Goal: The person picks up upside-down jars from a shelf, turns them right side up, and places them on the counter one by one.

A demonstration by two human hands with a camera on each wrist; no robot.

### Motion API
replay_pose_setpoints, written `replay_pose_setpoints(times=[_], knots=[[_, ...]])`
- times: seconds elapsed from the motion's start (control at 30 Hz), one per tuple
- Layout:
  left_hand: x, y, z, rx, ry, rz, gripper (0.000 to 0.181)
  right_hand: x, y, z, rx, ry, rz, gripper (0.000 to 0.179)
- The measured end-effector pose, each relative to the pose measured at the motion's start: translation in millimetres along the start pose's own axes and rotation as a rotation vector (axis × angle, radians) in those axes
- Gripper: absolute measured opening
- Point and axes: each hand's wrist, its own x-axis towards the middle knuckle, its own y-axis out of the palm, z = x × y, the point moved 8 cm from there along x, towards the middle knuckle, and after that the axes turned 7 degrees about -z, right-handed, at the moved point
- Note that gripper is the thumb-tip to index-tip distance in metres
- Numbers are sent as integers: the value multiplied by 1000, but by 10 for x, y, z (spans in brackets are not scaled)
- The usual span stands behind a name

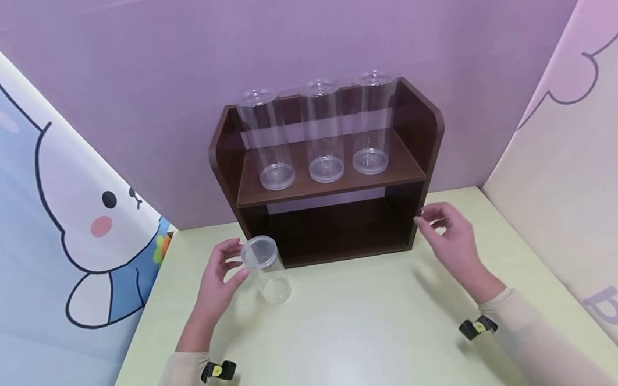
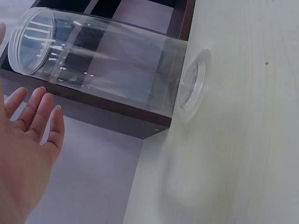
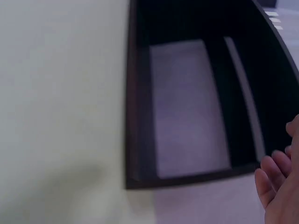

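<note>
A clear plastic jar with a lid [image 1: 274, 276] stands on the table in front of the shelf's lower left corner. Beside its lid is my left hand [image 1: 219, 279], fingers spread and slightly bent. The left wrist view shows a gap between this hand [image 2: 30, 135] and the jar [image 2: 107, 60]. My right hand [image 1: 450, 241] is raised by the right side of the dark brown shelf [image 1: 337, 232], fingers loosely bent and holding nothing visible. In the right wrist view, the right hand [image 3: 280, 182] is partly cut off near the shelf's edge; contact cannot be told.
Three tall clear jars, the left jar [image 1: 269, 139], middle jar [image 1: 324, 131] and right jar [image 1: 373, 122], stand in a row on the upper shelf board. A pale table [image 1: 358, 330] lies below. Purple cloth [image 1: 176, 66] hangs behind, with printed panels at both sides.
</note>
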Motion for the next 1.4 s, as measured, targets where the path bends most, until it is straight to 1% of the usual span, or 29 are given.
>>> replay_pose_setpoints(times=[0.07, 0.13, 0.23, 0.37, 0.43, 0.53, 0.67, 0.8, 0.9, 1.0, 1.07, 1.13, 1.2, 1.27, 1.33, 1.4], knots=[[-2, -17, -16, -10, 15, -6, 64, 132, -75, 15, -2, -7, -53, 27], [-5, -28, -30, -17, 25, -11, 61, 244, -111, 28, 2, -13, -78, 35], [-9, -40, -42, -26, 33, -18, 59, 392, -109, 34, 30, -8, -88, 43], [-13, -57, -35, -46, 24, -31, 55, 537, -73, 53, 64, 41, -87, 44], [-15, -62, -32, -62, 16, -38, 54, 579, -58, 59, 85, 75, -85, 43], [-17, -64, -28, -79, 4, -42, 52, 614, -42, 78, 135, 101, -82, 40], [-25, -68, -19, -72, -17, -43, 50, 633, -45, 76, 173, 133, -101, 34], [-29, -81, -32, -53, -30, -43, 50, 638, -62, 27, 156, 178, -133, 33], [-18, -92, -70, -44, -18, -38, 49, 639, -77, 4, 130, 202, -147, 33], [5, -93, -168, -26, 15, -34, 48, 651, -87, -3, 114, 223, -146, 33], [25, -82, -273, 4, 47, -37, 48, 663, -85, 8, 110, 233, -138, 33], [62, -50, -404, 42, 71, -55, 48, 668, -92, 24, 112, 234, -128, 33], [108, -4, -555, 104, 105, -95, 46, 670, -101, 33, 117, 236, -121, 34], [158, 48, -716, 147, 145, -150, 46, 668, -105, 33, 128, 240, -119, 34], [205, 105, -880, 165, 190, -197, 46, 664, -104, 30, 139, 241, -119, 34], [256, 170, -1031, 154, 240, -219, 47, 663, -98, 29, 150, 238, -117, 35]])
